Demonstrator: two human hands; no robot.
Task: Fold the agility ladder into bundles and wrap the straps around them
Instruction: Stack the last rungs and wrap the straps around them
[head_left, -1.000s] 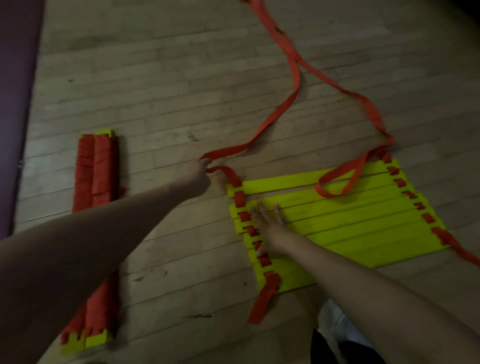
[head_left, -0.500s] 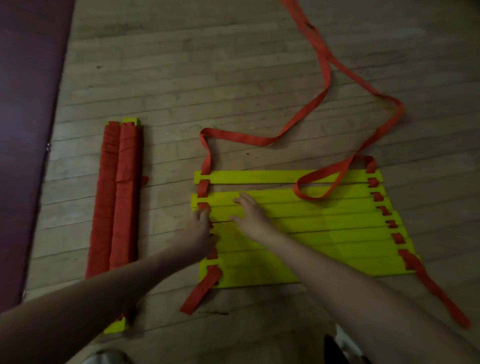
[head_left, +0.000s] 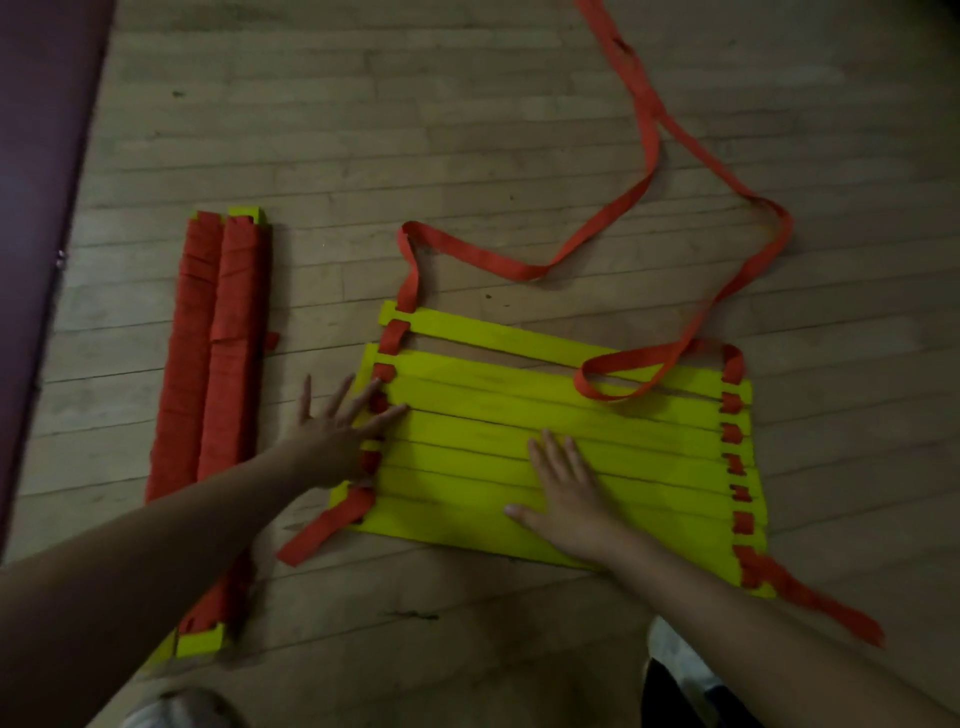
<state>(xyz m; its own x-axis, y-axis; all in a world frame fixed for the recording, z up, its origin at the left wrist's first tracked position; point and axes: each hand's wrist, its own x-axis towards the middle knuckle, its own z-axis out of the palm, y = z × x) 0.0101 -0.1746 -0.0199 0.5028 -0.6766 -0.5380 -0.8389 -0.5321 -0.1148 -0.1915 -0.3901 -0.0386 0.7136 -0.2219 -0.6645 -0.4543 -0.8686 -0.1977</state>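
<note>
A: Cut off anywhere?
B: Losing the red strap (head_left: 641, 104) past the picture's top, toward the floor's (head_left: 415, 156) far edge.
A: Hidden?
B: Wrapped bundles (head_left: 223, 338) partly behind the left forearm (head_left: 156, 561); some strap loops (head_left: 378, 402) under the left hand (head_left: 337, 436).
A: Unclear?
B: Strap tail (head_left: 831, 608) off the rungs' (head_left: 571, 415) near right corner smeared; pale patch (head_left: 670, 654) at the bottom, impossible to name.

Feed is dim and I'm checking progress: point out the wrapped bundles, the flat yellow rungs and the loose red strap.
wrapped bundles (head_left: 236, 338): head view, red wrap of the right-hand roll.
yellow rungs (head_left: 571, 408): head view, bare middle of a rung.
loose red strap (head_left: 488, 258): head view, stretch beyond the rungs.
</note>
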